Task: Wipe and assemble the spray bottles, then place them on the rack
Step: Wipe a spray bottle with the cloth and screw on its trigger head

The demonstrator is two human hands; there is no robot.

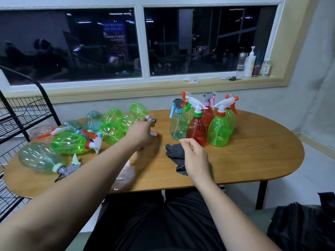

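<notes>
Six assembled spray bottles [197, 131] stand upright in a cluster just right of the frame's centre on the wooden counter [253, 160]. Their bodies are red, green and clear, each with a trigger head on. Thin dip tubes show inside and no liquid is visible. Left of centre lies a heap of lying bottles [110, 132], green and clear, several with heads fitted. The left hand [141, 132] reaches over the heap's right edge, fingers curled downward beside a white-and-orange trigger head [155, 134]; whether its grip closes on anything I cannot tell. The right hand [194, 158] hovers over a grey cloth [174, 151], its grip loosely curled and holding nothing. A black wire rack [25, 115] stands at the left edge.
</notes>
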